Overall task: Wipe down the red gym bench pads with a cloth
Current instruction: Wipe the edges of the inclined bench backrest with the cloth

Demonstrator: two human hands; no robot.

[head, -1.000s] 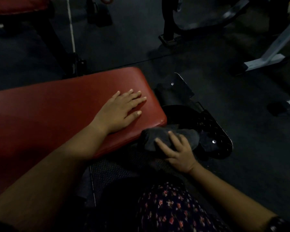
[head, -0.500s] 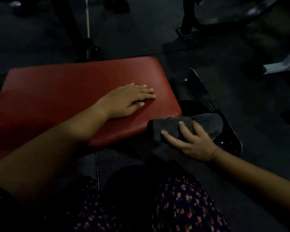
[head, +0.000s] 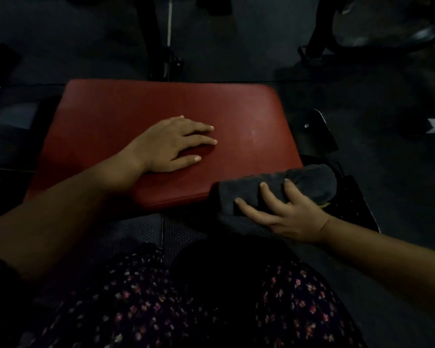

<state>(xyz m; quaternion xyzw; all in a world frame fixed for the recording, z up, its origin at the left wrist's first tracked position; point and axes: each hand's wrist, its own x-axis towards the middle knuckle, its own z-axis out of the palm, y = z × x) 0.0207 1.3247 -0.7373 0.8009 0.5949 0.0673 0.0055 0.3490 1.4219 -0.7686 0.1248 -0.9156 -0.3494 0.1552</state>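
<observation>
A red bench pad (head: 126, 114) fills the middle of the view. My left hand (head: 171, 145) lies flat on its top, fingers straight and pointing right. A dark grey cloth (head: 309, 180) is bunched against the pad's near right corner and side. My right hand (head: 284, 213) presses on the cloth from the near side with spread, fairly straight fingers; the thumb points left along the cloth's lower edge.
A black metal plate (head: 357, 199) of the bench frame sits under and right of the cloth. Dark machine legs (head: 158, 38) stand on the floor behind the pad, more frame (head: 314, 46) at the far right. My floral-print clothing (head: 211, 305) fills the bottom.
The view has swung so the pad lies squarer in front of me. My right hand has slid the cloth along the pad's near right corner. My left hand stays flat on the pad.
</observation>
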